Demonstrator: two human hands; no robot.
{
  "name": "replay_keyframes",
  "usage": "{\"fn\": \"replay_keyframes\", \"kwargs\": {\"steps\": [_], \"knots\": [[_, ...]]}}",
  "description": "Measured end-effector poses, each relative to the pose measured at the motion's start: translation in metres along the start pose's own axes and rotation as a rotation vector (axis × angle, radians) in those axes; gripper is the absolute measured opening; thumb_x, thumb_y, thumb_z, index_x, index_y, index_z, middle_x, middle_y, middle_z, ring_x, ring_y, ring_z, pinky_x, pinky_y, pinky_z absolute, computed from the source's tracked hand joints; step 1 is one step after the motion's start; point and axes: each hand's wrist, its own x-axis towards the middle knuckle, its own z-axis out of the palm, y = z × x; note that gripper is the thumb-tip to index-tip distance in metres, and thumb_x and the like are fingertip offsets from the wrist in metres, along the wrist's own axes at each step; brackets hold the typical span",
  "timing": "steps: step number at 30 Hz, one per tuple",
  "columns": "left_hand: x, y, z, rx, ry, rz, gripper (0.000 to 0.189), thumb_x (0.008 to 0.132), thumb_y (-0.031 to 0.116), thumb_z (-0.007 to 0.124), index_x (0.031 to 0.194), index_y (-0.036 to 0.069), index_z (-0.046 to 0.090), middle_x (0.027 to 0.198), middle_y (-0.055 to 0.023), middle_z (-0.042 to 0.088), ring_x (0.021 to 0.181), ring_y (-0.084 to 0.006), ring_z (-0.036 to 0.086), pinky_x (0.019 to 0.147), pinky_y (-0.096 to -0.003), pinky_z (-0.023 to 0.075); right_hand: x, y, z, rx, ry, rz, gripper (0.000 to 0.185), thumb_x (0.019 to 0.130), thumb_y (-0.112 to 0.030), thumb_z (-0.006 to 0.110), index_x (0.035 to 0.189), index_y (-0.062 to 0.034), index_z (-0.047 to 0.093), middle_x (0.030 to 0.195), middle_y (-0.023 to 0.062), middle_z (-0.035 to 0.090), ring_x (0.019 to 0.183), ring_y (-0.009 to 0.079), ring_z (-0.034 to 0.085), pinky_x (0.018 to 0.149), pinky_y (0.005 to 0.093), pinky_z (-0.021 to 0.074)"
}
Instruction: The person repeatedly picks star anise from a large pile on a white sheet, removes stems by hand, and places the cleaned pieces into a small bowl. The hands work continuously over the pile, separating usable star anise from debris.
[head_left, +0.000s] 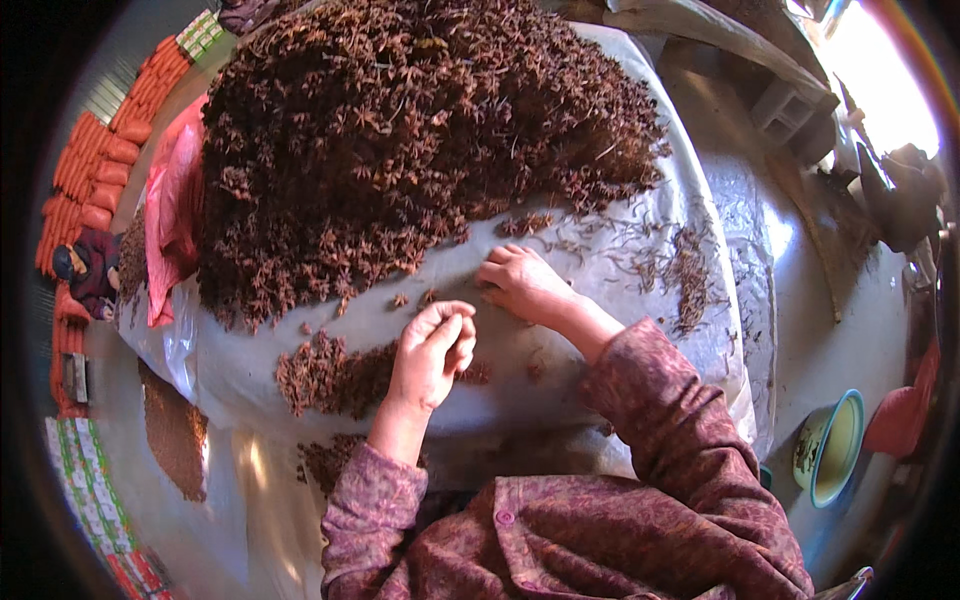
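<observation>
A big heap of dried star anise (420, 135) covers the far part of a table spread with pale plastic sheeting (247, 375). My left hand (435, 349) is raised over the near part, fingers curled with thumb against them; whether something small is pinched there cannot be told. Behind that hand lies a smaller pile of star anise (330, 375). My right hand (521, 281) rests low at the heap's near edge, fingers bent towards the sheet, their tips hidden. Single star anise pods (400, 300) lie between the hands and the heap. Thin stems (690, 281) are scattered at the right.
A pink plastic sack (176, 217) lies against the heap's left side. Another person (90, 270) sits at the far left near stacked orange-red sacks (112, 172). A blue-rimmed basin (829, 450) stands at the lower right; a concrete block (784, 109) is at the upper right.
</observation>
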Motion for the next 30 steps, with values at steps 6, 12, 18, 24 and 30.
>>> {"fn": "replay_keyframes", "kwargs": {"steps": [6,12,18,24,30], "knots": [[0.045,0.020,0.008,0.522,-0.004,0.193,0.018,0.105,0.008,0.048,0.112,0.001,0.062,0.074,-0.0008,0.059,0.051,-0.0042,0.044,0.042,-0.0199,0.0351,-0.058,0.057,-0.066,-0.379,0.111,0.416,0.022,0.084,-0.019,0.071,0.102,-0.0078,0.066,0.097,0.0116,0.062,0.097,0.0347,0.061,0.087,0.0452,0.0496],[0.148,-0.021,0.037,1.722,-0.001,0.762,0.045,0.083,-0.002,0.061,0.128,0.003,0.060,0.130,-0.0150,0.055,0.119,-0.0351,0.053,0.102,-0.0428,0.0469,0.002,0.050,-0.038,-0.076,0.293,0.330,0.028,0.081,-0.014,0.073,0.107,-0.0071,0.067,0.098,0.0148,0.062,0.096,0.0374,0.062,0.082,0.0453,0.0527],[0.082,0.006,0.008,1.732,-0.181,0.674,0.039,0.077,0.010,0.076,0.114,0.003,0.066,0.126,-0.0118,0.059,0.118,-0.0338,0.054,0.102,-0.0439,0.0462,-0.021,0.022,-0.027,0.166,0.102,0.143,0.024,0.078,-0.010,0.072,0.102,-0.0053,0.070,0.095,0.0136,0.064,0.088,0.0366,0.066,0.079,0.0448,0.0555],[0.014,0.029,-0.002,1.438,-0.025,0.744,0.032,0.082,0.009,0.074,0.113,0.002,0.068,0.115,-0.0151,0.065,0.109,-0.0337,0.060,0.097,-0.0423,0.0493,-0.057,0.006,-0.061,0.208,0.201,0.399,0.029,0.086,-0.012,0.071,0.113,-0.0035,0.069,0.097,0.0153,0.069,0.083,0.0322,0.071,0.075,0.0400,0.0566],[0.063,-0.009,0.030,1.737,-0.064,0.738,0.041,0.082,0.009,0.075,0.121,0.002,0.064,0.119,-0.0111,0.060,0.113,-0.0318,0.057,0.095,-0.0421,0.0480,-0.066,-0.020,-0.056,0.246,0.271,0.370,0.021,0.088,-0.013,0.068,0.108,-0.0058,0.069,0.096,0.0153,0.067,0.081,0.0359,0.068,0.073,0.0416,0.0548]]}}
